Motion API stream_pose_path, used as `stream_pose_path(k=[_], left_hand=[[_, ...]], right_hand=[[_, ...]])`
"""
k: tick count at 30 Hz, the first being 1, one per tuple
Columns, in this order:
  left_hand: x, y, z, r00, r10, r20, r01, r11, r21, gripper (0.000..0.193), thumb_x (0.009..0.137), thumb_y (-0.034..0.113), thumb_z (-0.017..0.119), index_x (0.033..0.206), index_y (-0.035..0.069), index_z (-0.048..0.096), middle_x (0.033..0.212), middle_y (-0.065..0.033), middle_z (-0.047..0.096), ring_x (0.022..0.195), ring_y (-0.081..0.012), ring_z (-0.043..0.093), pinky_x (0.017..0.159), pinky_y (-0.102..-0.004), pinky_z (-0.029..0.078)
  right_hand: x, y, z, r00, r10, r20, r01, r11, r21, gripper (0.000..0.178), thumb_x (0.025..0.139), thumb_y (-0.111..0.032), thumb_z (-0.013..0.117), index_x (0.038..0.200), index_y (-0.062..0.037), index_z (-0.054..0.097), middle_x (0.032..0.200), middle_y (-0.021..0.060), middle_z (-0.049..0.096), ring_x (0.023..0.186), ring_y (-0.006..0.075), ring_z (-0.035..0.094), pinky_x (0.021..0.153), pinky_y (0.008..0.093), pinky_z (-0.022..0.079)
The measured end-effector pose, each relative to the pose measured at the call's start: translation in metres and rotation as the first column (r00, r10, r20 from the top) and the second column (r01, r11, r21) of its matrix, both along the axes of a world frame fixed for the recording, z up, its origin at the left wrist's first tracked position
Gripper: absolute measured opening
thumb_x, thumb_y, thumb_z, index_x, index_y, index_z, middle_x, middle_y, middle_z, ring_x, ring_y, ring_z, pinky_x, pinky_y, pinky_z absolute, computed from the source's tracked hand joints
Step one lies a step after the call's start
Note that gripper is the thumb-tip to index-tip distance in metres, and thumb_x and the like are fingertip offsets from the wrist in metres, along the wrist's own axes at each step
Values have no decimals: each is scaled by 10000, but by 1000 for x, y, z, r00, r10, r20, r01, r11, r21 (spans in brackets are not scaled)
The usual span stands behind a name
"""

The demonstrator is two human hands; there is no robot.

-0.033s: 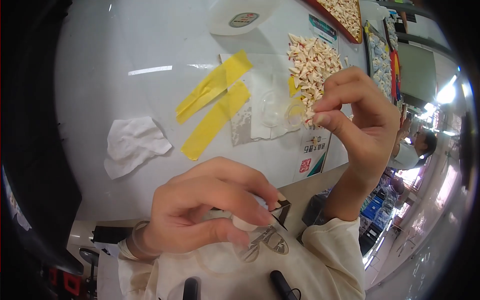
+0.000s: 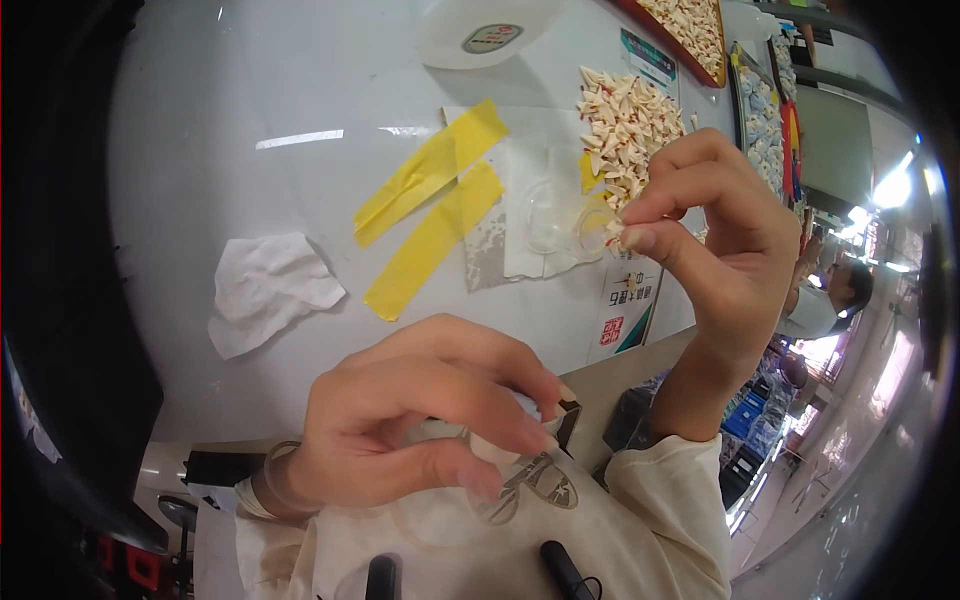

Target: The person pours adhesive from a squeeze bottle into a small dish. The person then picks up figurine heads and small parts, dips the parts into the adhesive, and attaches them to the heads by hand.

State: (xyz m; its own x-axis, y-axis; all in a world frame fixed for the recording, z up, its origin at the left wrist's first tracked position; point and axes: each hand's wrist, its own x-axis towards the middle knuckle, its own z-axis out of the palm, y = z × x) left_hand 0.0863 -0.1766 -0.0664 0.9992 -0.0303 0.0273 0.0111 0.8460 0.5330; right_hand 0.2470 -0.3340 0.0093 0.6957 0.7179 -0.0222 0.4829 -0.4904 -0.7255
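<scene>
My right hand [image 2: 715, 215] pinches a small cream piece [image 2: 614, 232] between thumb and forefinger; the fingertips hide most of it. Just beyond lies a pile of small pointed cream pieces [image 2: 630, 125], some with red marks. Close to those fingertips, two clear round shallow dishes [image 2: 548, 220] sit on a white sheet [image 2: 520, 170]. My left hand [image 2: 430, 410] is curled near the table's front edge. Its thumb and forefinger close around a small white rounded thing [image 2: 488, 450], largely covered by the fingers, so its kind cannot be made out.
Two yellow tape strips [image 2: 430, 240] lie left of the sheet, and a crumpled white tissue [image 2: 275, 290] farther left. A translucent white container [image 2: 480, 25] stands at the back. A red-rimmed tray [image 2: 690, 35] of similar cream pieces is far right. Another person [image 2: 830, 300] is beyond.
My right fingertips have shifted very slightly left, with the cream piece between them. The left hand stays almost in place.
</scene>
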Motion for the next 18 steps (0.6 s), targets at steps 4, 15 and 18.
stream_pose_path(k=[4,15,18], left_hand=[[4,7,-8,984,-50,169,14,978,208,244,746,145,700,874,-26,584,975,-242,511,808,-316,607,705,-388,533],[3,6,-4,994,-8,106,-10,986,168,248,736,132,711,857,-19,557,975,-228,513,820,-303,602,721,-373,524],[0,1,0,995,-1,95,5,999,-49,278,712,-28,669,976,-50,586,1074,-192,524,1003,-260,524,881,-354,402]], right_hand=[[-3,11,1,991,6,136,2,998,-63,163,540,15,699,682,9,619,725,54,507,694,139,475,628,235,361],[-13,14,0,971,-82,227,94,995,-44,184,506,1,708,657,-3,604,704,50,479,679,146,455,617,247,343],[-36,7,8,993,-116,30,107,970,220,203,508,-56,747,631,-44,586,690,43,462,641,137,421,575,250,313]])
